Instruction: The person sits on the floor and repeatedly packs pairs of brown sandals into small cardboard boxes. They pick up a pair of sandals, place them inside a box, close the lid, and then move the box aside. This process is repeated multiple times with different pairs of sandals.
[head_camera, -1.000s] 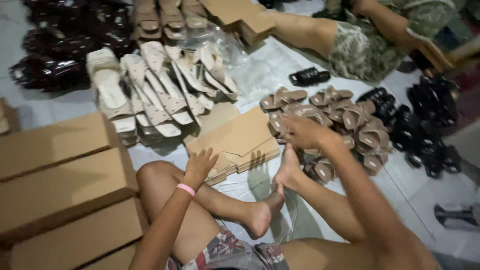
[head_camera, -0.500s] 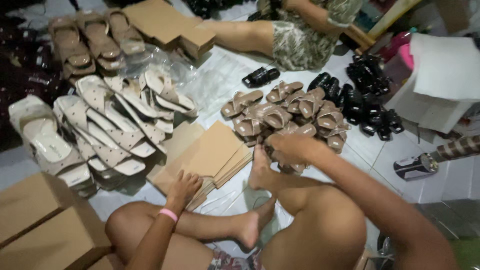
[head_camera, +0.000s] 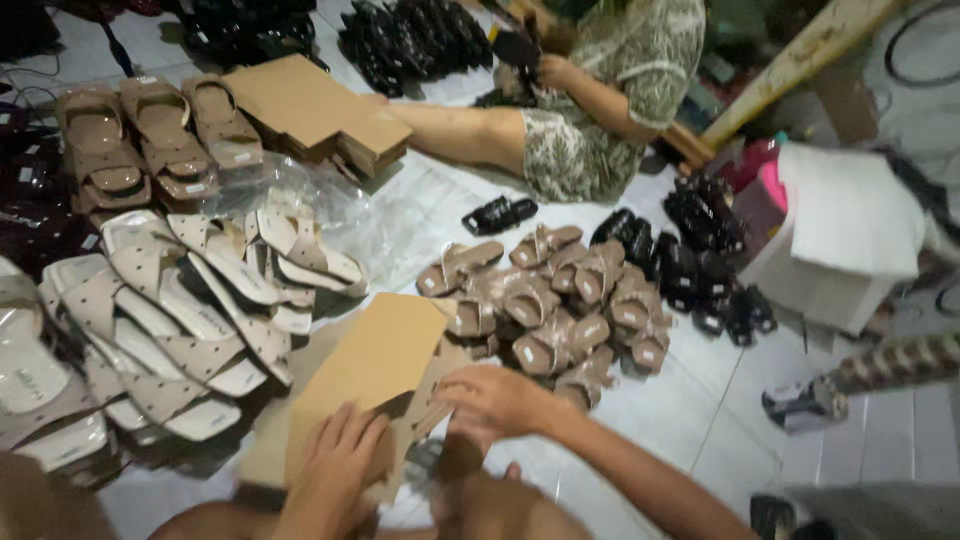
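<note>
Flat cardboard box blank (head_camera: 372, 362): brown, unfolded, lying at lower centre of the frame, its top sheet tilted up towards the upper right. It rests on further flat blanks of the same colour beneath it.

Left hand (head_camera: 335, 462): lower centre-left, laid palm down on the near edge of the blank, fingers spread and flat, pressing rather than gripping.

Right hand (head_camera: 492, 402): just right of the left hand, fingers curled onto the right edge of the blank; whether they pinch the card or only rest on it cannot be told, as the frame is blurred there.

Tan sandals (head_camera: 555, 305): a loose heap with crossed straps, on the tiled floor (head_camera: 690, 420) just above and right of the right hand.

Cream sandals (head_camera: 190, 300): flat-soled, dotted, laid in overlapping rows at left of the frame, beside the blank. Clear plastic wrap (head_camera: 400, 215) lies crumpled above them.

Brown strap sandals (head_camera: 150, 135): 3 or so in a row, upper left.

Stack of cardboard blanks (head_camera: 315, 110): upper centre-left, near the other person's leg.

Black sandals (head_camera: 700, 260): a pile at centre right; 1 separate black sandal (head_camera: 498, 214) lies above the tan heap. More dark footwear (head_camera: 410, 35) sits along the top edge.

Seated person (head_camera: 600, 110): upper centre, in patterned clothing, hands on a dark item.

White box (head_camera: 840, 235): right of the frame.
</note>
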